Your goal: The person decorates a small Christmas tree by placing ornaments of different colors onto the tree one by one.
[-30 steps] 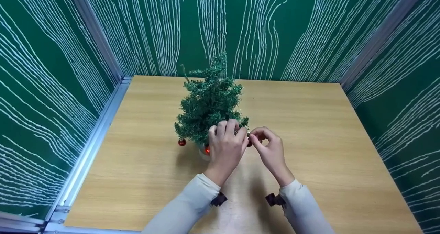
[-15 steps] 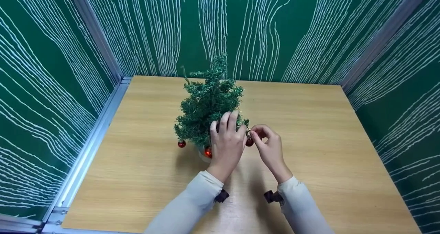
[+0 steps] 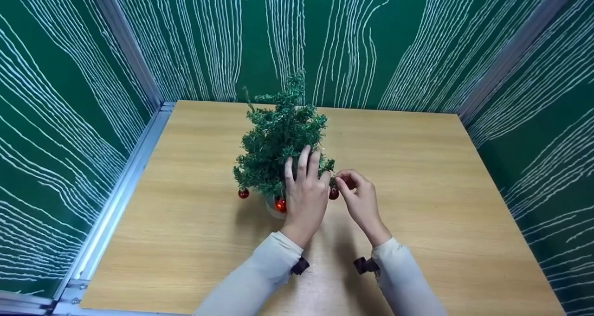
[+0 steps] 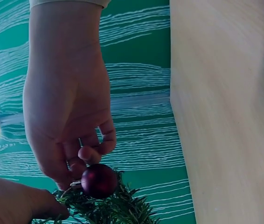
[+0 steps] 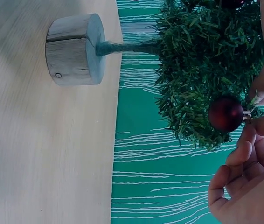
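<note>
A small artificial Christmas tree (image 3: 283, 130) stands on the table, its round wooden base (image 5: 73, 49) visible in the right wrist view. My left hand (image 3: 306, 200) lies across the tree's lower right, pinching a branch tip between thumb and index finger, the other fingers spread over the needles. Beside it, my right hand (image 3: 364, 200) pinches the top of a dark red bauble (image 5: 226, 114) with thumb and fingertips. That bauble hangs against the branch end; fingers partly hide its loop. Two other red baubles hang low, one at left (image 3: 243, 193) and one in front (image 3: 280, 204).
The tree stands on a light wooden table (image 3: 185, 241). Green panels with white wavy lines (image 3: 343, 42) close in the back and both sides. A metal frame rail (image 3: 116, 190) runs along the left edge. Each wrist carries a small dark camera (image 3: 365, 266).
My left fingers have straightened a little and reach higher on the tree. My right hand has shifted slightly left with the bauble, which shows more fully below the fingers.
</note>
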Demonstrator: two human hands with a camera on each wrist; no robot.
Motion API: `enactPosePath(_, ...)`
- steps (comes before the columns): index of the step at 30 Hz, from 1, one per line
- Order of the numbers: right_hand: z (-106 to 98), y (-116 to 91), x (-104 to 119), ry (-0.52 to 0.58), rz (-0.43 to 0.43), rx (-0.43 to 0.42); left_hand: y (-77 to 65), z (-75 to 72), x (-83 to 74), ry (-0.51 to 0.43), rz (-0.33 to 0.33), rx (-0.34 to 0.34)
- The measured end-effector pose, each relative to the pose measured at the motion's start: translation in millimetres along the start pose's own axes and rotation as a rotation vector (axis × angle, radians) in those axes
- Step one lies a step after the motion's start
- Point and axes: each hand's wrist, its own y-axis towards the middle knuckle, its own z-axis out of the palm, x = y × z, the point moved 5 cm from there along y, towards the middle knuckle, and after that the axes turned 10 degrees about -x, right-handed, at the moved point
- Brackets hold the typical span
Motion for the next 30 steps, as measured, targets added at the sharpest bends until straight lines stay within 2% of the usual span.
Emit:
enactPosePath(6, 3.6, -1.8, -3.7, -0.009, 0.008, 0.007, -0.2, -1.2, 1.5, 0.02, 0.01, 0.034)
enactPosePath(12, -3.4, -1.2, -8.4, -0.06, 0.024, -0.014, -0.4, -3.9, -3.0, -0.054, 0.021, 0.018)
enactPosePath(16, -12.6, 0.8, -10.1, -0.063, 0.02, -0.024, 2.1, -15.7, -4.6, -0.188, 0.044, -0.076)
enactPosePath(20, -23.2, 2.3, -15.2, -0.078, 0.027, -0.025, 2.3, -37.5, 4.8, -0.336, 0.117, -0.232)
enactPosePath(22, -28.4, 4.2, -19.6, -0.101, 0.035, -0.024, 0.3, -46.6, 18.8, -0.396, 0.136, -0.301)
enactPosePath(24, -34.1, 8.0, -24.8, -0.131, 0.042, -0.02, -2.9, -50.5, 40.2, -0.44, 0.13, -0.389)
enactPosePath(27, -41.0, 19.7, -32.9, -0.175, 0.037, 0.014, -8.5, -45.7, 86.0, -0.443, 0.045, -0.48)
enactPosePath(29, -44.8, 32.7, -37.8, -0.216, 0.017, 0.059, -9.7, -34.5, 121.8, -0.362, -0.016, -0.478)
enactPosePath(30, -47.0, 40.7, -39.9, -0.241, 0.004, 0.082, -8.1, -27.3, 140.0, -0.318, -0.05, -0.437)
